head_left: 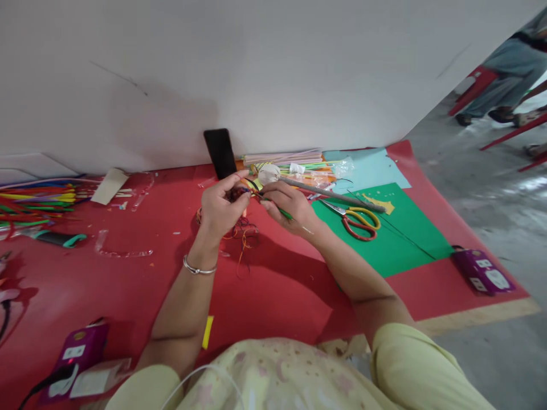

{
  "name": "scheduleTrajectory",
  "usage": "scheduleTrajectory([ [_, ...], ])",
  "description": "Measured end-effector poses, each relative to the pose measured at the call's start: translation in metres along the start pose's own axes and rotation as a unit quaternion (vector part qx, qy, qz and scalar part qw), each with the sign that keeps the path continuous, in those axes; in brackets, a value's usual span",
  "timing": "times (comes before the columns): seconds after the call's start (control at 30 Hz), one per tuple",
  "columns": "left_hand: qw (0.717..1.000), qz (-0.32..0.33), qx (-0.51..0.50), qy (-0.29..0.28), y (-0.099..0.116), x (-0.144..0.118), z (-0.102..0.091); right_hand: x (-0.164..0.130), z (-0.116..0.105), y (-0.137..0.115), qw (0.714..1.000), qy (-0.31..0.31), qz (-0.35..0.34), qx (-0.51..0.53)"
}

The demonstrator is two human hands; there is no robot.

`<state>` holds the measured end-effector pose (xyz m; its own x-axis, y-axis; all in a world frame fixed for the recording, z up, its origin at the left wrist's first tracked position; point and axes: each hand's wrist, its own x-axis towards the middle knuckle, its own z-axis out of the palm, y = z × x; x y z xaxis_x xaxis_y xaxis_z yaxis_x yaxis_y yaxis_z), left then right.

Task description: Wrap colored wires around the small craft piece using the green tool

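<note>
Both of my hands meet above the red-covered table [273, 302]. My left hand [222, 206] is closed, pinching a small bundle of dark and orange threads [238, 195]; loose thread ends [244, 242] hang below it. My right hand [290, 208] is closed on a thin green rod [285, 214], pointed toward the bundle; its tip is hard to make out. Just beyond my right hand is a grey stick [342, 197] with a white rounded head [269, 172]. To the right, scissors [361, 223] with red and yellow handles lie on a green sheet [410, 245].
A dark phone [220, 152] leans on the white wall [265, 74]. Coloured strips [38, 199] and a black-and-teal tool [62, 238] lie left. Purple boxes [482, 272] [85, 347] sit near both front corners. A seated person's legs [508, 74] show at far right.
</note>
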<state>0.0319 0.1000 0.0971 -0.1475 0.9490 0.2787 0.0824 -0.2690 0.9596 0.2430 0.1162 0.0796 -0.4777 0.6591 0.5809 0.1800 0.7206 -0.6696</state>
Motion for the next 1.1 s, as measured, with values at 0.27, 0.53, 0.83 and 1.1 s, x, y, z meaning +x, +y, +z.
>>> scheduleTrajectory([
  [0.27, 0.915, -0.244, -0.288, -0.145, 0.005, 0.006, -0.001, -0.014, 0.008, 0.021, 0.974, 0.025, -0.127, -0.187],
  [0.53, 0.98, -0.15, -0.116, -0.056, 0.0, 0.008, -0.006, -0.001, -0.009, 0.009, 0.963, -0.067, -0.124, -0.229],
  [0.83, 0.948, -0.198, -0.192, -0.161, 0.006, 0.006, -0.016, 0.002, -0.015, 0.007, 0.93, -0.036, 0.172, 0.324],
  [1.1, 0.974, -0.135, -0.164, -0.076, 0.0, -0.001, 0.007, 0.011, 0.034, -0.004, 0.712, 0.142, 0.396, 0.562],
])
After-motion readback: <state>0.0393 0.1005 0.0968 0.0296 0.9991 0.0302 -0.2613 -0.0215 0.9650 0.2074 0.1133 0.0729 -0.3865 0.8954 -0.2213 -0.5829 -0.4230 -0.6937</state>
